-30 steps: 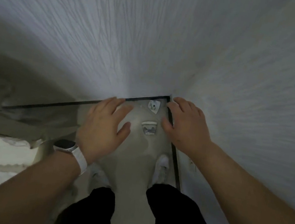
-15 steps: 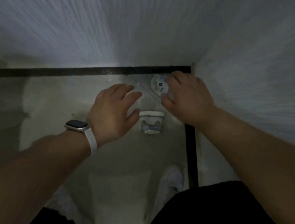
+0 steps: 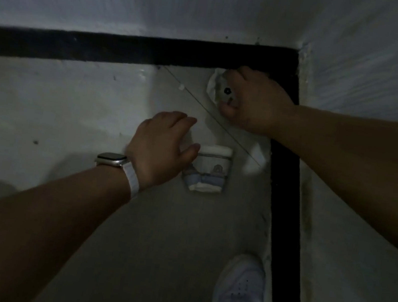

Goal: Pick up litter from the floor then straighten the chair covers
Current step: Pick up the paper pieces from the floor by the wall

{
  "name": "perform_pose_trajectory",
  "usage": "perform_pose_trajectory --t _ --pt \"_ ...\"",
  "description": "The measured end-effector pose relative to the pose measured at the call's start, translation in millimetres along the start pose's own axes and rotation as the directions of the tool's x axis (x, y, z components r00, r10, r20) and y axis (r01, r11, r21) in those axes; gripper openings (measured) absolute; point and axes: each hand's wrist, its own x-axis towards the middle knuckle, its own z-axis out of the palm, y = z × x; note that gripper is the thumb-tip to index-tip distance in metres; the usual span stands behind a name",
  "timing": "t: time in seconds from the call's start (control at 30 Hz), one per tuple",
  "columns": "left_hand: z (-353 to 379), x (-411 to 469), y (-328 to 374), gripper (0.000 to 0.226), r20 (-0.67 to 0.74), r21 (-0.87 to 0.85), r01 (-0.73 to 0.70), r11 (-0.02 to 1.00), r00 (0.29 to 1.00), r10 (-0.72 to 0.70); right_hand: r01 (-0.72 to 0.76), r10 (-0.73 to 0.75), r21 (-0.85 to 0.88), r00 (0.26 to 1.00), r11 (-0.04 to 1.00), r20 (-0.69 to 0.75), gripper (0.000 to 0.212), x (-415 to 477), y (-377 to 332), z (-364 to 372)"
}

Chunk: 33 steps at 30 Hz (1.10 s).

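Observation:
Two pieces of litter lie on the pale tiled floor in a dim corner. A crumpled white wrapper (image 3: 217,88) with a dark dot sits in the far corner, and my right hand (image 3: 256,102) is closed around its right side. A white and blue packet (image 3: 209,171) lies nearer to me. My left hand (image 3: 161,147), with a watch on the wrist, hovers just left of the packet with fingers spread; its thumb is at the packet's upper left edge. No chair cover is in view.
A black skirting strip (image 3: 130,49) runs along the far wall and another black skirting strip (image 3: 284,218) along the right wall, meeting at the corner. My white shoe (image 3: 236,297) stands on the floor at the lower right. The floor tiles (image 3: 55,105) stretch away to the left.
I have come lower and closer to the corner. My right hand has closed on the far wrapper. My left hand has moved to the edge of the nearer packet.

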Motion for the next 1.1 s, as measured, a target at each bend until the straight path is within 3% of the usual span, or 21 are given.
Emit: perform_pose_trajectory --t 0.23,0.37,0.5,0.63,0.83,0.97,1.1 --pt "27.4 -6.8 3.8 0.093 0.073 0.026 -0.004 1.0 0.997 0.003 -0.078 0.075 0.047 0.996 0.996 0.053 0.082 2.3 2.8 20.0" --pt "37.1 -6.9 2.7 0.074 0.021 0.019 -0.032 0.999 0.999 0.031 -0.086 0.084 0.033 0.995 0.996 0.053 0.077 1.7 6.0 22.7" --pt "34.5 -11.3 6.2 0.054 0.026 -0.097 -0.023 0.995 0.999 0.026 -0.055 0.055 0.014 0.998 0.998 0.021 0.049 2.9 5.2 18.1" --pt "20.0 -19.7 10.3 0.03 0.039 -0.297 0.162 0.941 0.987 -0.157 -0.037 0.038 0.022 0.998 0.999 -0.054 0.039 1.5 -2.7 9.4" --pt "-6.2 -27.7 -0.8 0.044 0.059 -0.473 0.3 0.829 0.949 -0.309 -0.015 0.018 0.024 0.995 1.0 -0.094 0.022 1.4 -22.8 -16.9" --pt "-59.6 -62.8 3.4 0.023 0.002 -0.49 0.343 0.801 0.92 -0.392 -0.037 0.057 0.157 0.991 0.987 -0.124 0.023 -17.2 -61.8 -59.4" --pt "-142.3 -117.3 35.3 0.021 -0.032 -0.574 0.403 0.713 0.859 -0.511 -0.078 0.134 0.31 0.977 0.948 -0.165 0.022 -64.6 -112.7 -121.7"
